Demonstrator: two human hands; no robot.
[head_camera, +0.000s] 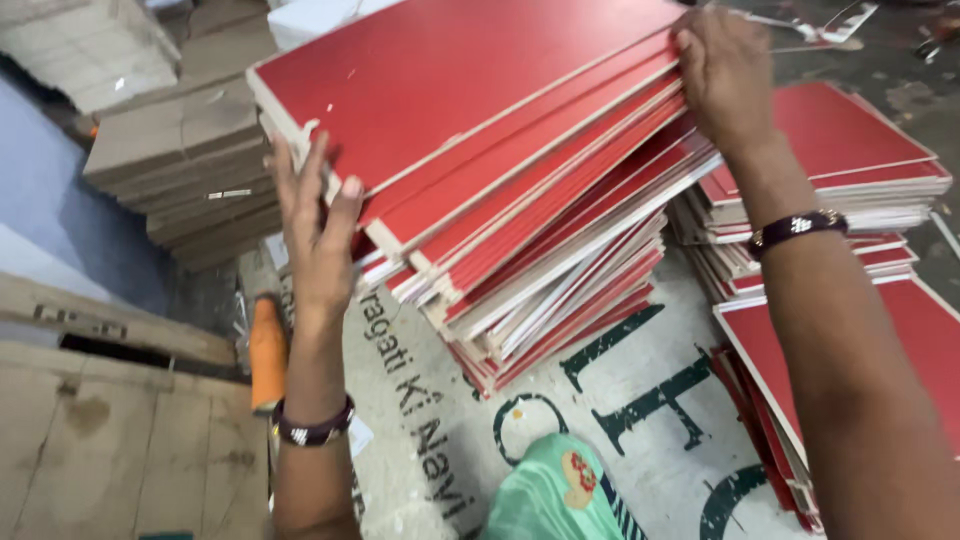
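A thick, fanned stack of red-faced boards with pale edges (500, 130) is lifted and tilted in front of me. My left hand (315, 220) presses flat against the stack's near left edge, fingers spread upward. My right hand (722, 75) grips the stack's far right corner, fingers curled over the top boards. Both wrists wear dark beaded bands.
More red boards lie in a stack at the right (850, 170) and under my right forearm (900, 340). Piled brown cardboard sheets (180, 150) stand at the left. An orange bottle (267, 350) rests beside a printed white sack (600, 420) on the floor. Green cloth (550, 495) shows below.
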